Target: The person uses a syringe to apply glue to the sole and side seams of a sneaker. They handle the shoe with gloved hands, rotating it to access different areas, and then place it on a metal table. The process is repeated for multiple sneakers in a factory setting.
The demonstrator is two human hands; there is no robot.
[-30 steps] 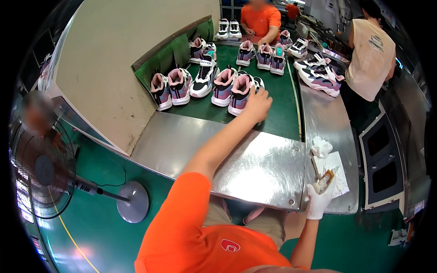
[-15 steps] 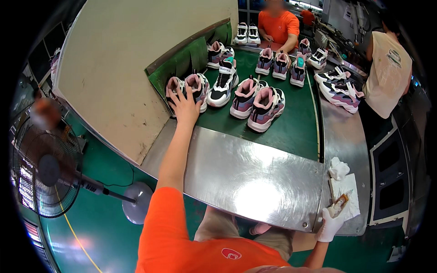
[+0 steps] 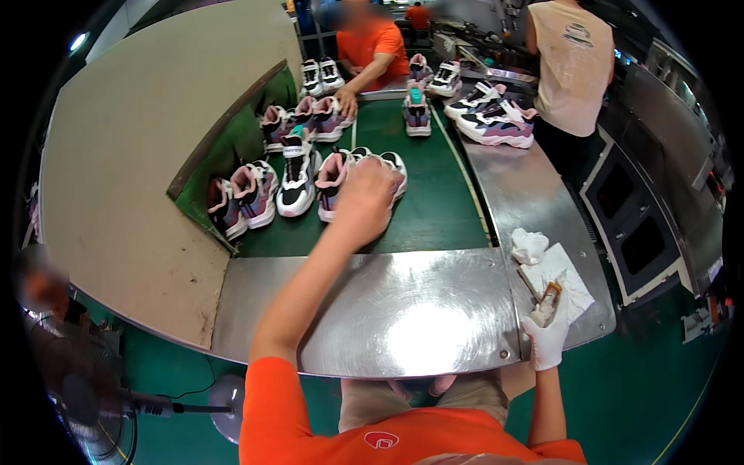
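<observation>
My bare left hand (image 3: pixel 370 192) is closed over the top of a white, purple and pink sneaker (image 3: pixel 397 172), hiding most of it. Touching that shoe on the left is a matching high-top sneaker (image 3: pixel 332 180). Further left stand a black-and-white sneaker (image 3: pixel 297 174) with a teal piece inside and a pair of pink-lined sneakers (image 3: pixel 254 194). At the right, my white-gloved right hand (image 3: pixel 548 339) curls around a small brown-edged tool (image 3: pixel 551 296), whose kind I cannot make out, over a white cloth (image 3: pixel 570 279).
A green conveyor belt (image 3: pixel 434 205) runs away behind a steel plate (image 3: pixel 403 310). A tall beige panel (image 3: pixel 147 170) walls the left. More sneakers (image 3: pixel 496 124) sit on the right steel ledge. Across the belt, a person in orange (image 3: pixel 372 50) handles sneakers. A fan stands lower left.
My left hand has left the pair at the green flap and moved right onto another sneaker. The far person's hand has shifted sneakers leftward. The view has turned right.
</observation>
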